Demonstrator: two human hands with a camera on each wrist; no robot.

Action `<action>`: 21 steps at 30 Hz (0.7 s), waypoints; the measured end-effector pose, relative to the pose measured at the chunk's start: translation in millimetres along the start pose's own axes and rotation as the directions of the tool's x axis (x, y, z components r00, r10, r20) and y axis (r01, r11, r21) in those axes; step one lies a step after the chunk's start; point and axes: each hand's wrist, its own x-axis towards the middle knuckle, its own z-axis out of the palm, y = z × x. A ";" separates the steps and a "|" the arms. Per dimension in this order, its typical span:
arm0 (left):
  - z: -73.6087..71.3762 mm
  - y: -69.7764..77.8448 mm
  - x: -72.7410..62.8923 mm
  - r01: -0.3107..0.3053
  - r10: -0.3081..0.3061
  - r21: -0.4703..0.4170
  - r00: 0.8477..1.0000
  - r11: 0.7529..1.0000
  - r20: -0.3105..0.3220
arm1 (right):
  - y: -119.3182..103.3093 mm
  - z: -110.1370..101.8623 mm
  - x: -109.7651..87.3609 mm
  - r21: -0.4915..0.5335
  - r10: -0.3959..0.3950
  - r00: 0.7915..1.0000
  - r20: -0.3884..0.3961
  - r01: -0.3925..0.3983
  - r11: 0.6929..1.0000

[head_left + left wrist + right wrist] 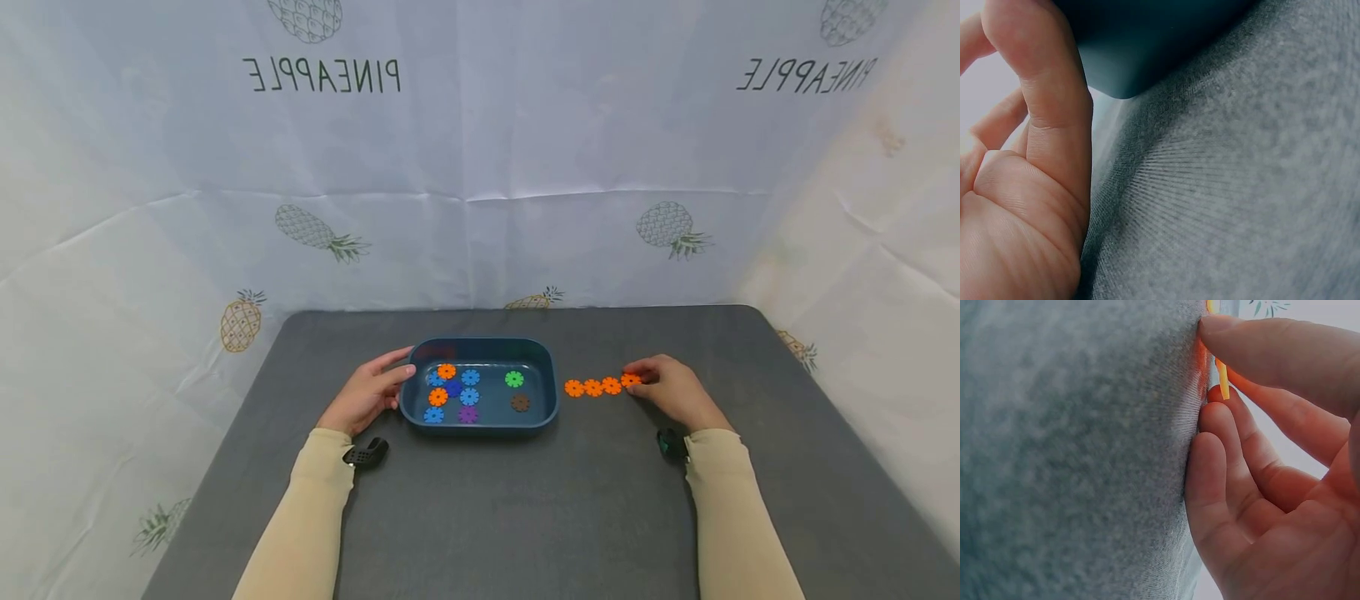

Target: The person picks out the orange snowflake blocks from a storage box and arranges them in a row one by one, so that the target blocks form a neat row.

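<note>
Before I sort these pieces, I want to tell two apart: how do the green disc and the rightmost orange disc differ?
The green disc lies inside the tray; the rightmost orange disc is outside it. No hand touches the green disc, while the right hand pinches the orange one. The green disc lies apart; the orange one ends a row. Both are round with notched edges.

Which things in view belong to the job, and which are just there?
Looks part of the job:
- dark blue tray, left hand holding its left end
- coloured discs inside it
- row of four orange discs, right hand pinching the rightmost

Likely just there:
- pineapple-print sheet
- dark wrist bands
- grey table, as support
</note>
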 end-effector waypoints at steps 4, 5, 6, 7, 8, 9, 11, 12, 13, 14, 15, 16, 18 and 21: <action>1.1 1.9 0.5 0.006 -0.006 -0.001 1.000 1.000 -0.004 | 0.3 0.0 0.1 -0.006 -0.008 1.000 0.002 0.008 1.000; 1.2 2.2 0.5 0.007 -0.007 -0.002 1.000 1.000 -0.004 | 0.1 -0.2 0.1 -0.007 -0.009 1.000 0.004 0.009 1.000; 1.4 2.6 0.4 0.008 -0.008 -0.003 1.000 1.000 -0.005 | 0.1 -0.3 0.1 -0.008 -0.009 1.000 0.005 0.009 1.000; 1.7 2.9 0.4 0.009 -0.009 -0.005 1.000 1.000 -0.005 | 0.2 -0.4 0.2 -0.009 -0.008 1.000 0.006 0.008 1.000; 1.9 3.2 0.3 0.010 -0.010 -0.007 1.000 1.000 -0.005 | 0.1 -0.4 0.2 -0.009 -0.005 1.000 0.009 0.006 1.000; 1.9 3.3 0.4 0.011 -0.011 -0.008 1.000 1.000 -0.007 | -0.1 -0.3 0.3 -0.007 -0.001 1.000 0.011 0.001 1.000; 1.6 3.3 0.2 0.013 -0.013 -0.005 1.000 1.000 -0.007 | -0.5 0.0 0.3 -0.006 0.004 1.000 0.016 -0.004 1.000; 1.5 3.3 0.1 0.014 -0.014 -0.004 1.000 1.000 -0.008 | -0.5 0.1 0.2 -0.005 0.007 1.000 0.019 -0.007 1.000; 1.4 3.4 0.0 0.015 -0.015 -0.003 1.000 1.000 -0.008 | -0.7 0.3 0.1 -0.003 0.010 1.000 0.022 -0.010 1.000; 1.3 3.4 -0.2 0.016 -0.016 -0.002 1.000 1.000 -0.009 | -0.8 0.3 -0.1 -0.002 0.012 1.000 0.025 -0.012 1.000; 1.0 3.3 -0.2 0.017 -0.017 -0.002 1.000 1.000 -0.009 | -1.0 0.5 0.0 -0.002 0.013 1.000 0.025 -0.013 1.000; 1.0 3.3 -0.2 0.017 -0.017 -0.004 1.000 1.000 -0.009 | -1.1 0.4 -0.1 -0.002 0.012 1.000 0.025 -0.012 1.000; 1.1 3.3 -0.1 0.017 -0.017 -0.008 1.000 1.000 -0.010 | -1.0 0.3 0.0 -0.001 0.009 1.000 0.024 -0.009 1.000; 0.9 3.1 0.3 0.017 -0.017 -0.009 1.000 1.000 -0.009 | -1.0 -0.1 0.2 0.003 0.002 1.000 0.020 -0.002 1.000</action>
